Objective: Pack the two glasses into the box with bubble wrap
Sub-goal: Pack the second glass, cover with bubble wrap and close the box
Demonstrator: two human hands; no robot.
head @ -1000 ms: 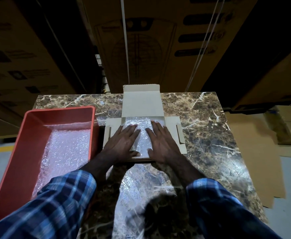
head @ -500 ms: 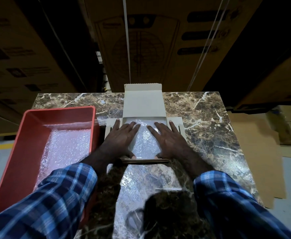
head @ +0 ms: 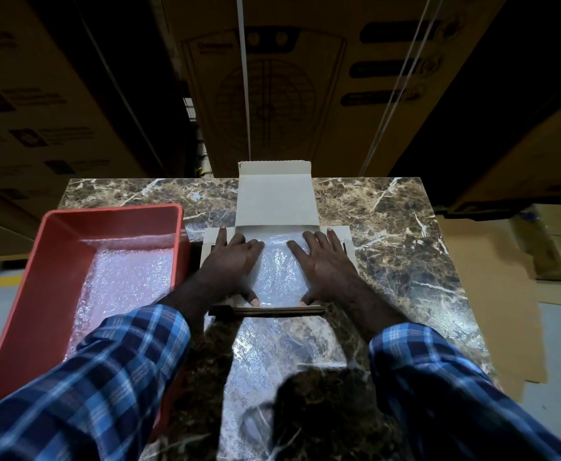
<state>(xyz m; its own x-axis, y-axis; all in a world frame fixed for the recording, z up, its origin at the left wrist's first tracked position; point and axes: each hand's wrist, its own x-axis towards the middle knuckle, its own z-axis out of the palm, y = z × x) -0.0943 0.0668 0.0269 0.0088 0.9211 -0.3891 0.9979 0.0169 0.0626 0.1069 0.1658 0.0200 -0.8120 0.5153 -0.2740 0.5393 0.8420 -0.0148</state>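
An open flat cardboard box lies in the middle of the marble table, its lid folded back and side flaps spread. A sheet of bubble wrap lines the box and trails over its near edge toward me. My left hand and my right hand lie flat, fingers straight and spread, pressing the wrap down at the left and right sides of the box. No glasses are visible.
A red plastic tray holding more bubble wrap stands at the left of the marble table. Large cardboard cartons rise behind the table. Flat cardboard sheets lie on the floor to the right.
Both hands have slid apart from the middle of the box toward its sides, uncovering more of the bubble wrap between them.
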